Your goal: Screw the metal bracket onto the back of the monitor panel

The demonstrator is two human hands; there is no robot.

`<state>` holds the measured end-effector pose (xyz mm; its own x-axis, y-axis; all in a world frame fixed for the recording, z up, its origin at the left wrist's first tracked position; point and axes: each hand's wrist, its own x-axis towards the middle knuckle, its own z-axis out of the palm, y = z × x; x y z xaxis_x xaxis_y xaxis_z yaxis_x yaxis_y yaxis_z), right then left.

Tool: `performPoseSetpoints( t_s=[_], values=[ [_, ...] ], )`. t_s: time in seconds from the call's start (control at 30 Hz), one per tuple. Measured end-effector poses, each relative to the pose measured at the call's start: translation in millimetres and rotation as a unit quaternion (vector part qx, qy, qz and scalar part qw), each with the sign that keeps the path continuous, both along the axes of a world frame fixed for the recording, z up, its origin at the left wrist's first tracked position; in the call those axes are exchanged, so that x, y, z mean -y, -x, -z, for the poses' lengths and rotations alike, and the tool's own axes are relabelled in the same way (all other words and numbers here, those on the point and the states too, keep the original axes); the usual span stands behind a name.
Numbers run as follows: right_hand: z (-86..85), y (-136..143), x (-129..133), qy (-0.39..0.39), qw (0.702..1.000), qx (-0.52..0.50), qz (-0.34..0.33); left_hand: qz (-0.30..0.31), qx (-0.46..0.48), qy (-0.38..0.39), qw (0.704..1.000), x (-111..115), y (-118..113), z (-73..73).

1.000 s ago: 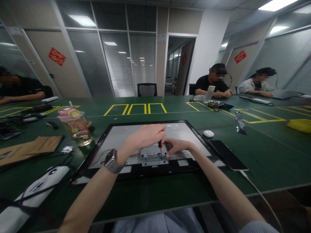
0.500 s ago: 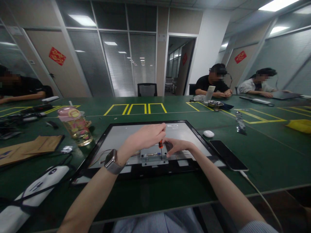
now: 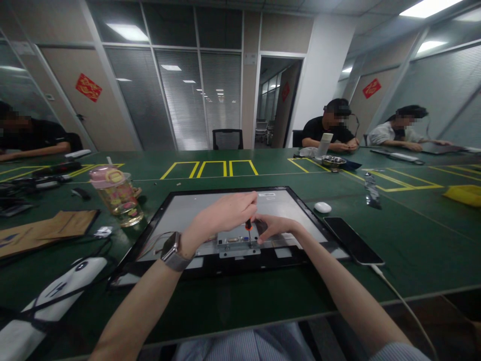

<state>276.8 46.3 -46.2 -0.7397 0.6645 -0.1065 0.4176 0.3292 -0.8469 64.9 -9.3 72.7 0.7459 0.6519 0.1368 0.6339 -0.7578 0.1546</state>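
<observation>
Likely for straight pressure, the left hand (image 3: 225, 209) grips an upright screwdriver (image 3: 248, 225); the right hand (image 3: 277, 225), grip unclear, seemingly steadies the metal box (image 3: 233, 245).

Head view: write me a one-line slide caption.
Left hand holding an upright screwdriver at a metal box on a black-framed panel, right hand close beside it.

Ceiling lights (image 3: 428, 7) glare above a dim, slightly soft, edge-stretched view.
</observation>
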Motion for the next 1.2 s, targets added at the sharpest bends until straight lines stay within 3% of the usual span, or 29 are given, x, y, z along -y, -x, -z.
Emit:
performPoseSetpoints(
  t_s=[0.27,0.6,0.77,0.9,1.07,1.2],
  values=[
    [-1.1,0,1,-0.007,1.0,-0.002,-0.003,0.003,-0.053,-0.085,0.995,0,-3,2.1],
    [13.3,-3,-9,-0.016,1.0,-0.022,-0.015,-0.016,-0.036,-0.059,0.997,0,-7,3.9],
    [9.7,-3,-6,-0.013,1.0,-0.001,0.003,-0.02,-0.053,-0.084,0.995,0,-6,1.9],
    [3.9,-2,-3,-0.017,1.0,0.007,0.003,0.014,-0.046,-0.111,0.993,-1,-3,4.7],
    [4.0,-1,-3,-0.013,1.0,-0.003,-0.004,-0.024,-0.002,-0.052,0.998,-2,-7,7.4],
    [5.9,-1,-5,-0.01,1.0,-0.005,-0.009,-0.013,-0.023,-0.073,0.997,-1,-9,5.5]
  ],
)
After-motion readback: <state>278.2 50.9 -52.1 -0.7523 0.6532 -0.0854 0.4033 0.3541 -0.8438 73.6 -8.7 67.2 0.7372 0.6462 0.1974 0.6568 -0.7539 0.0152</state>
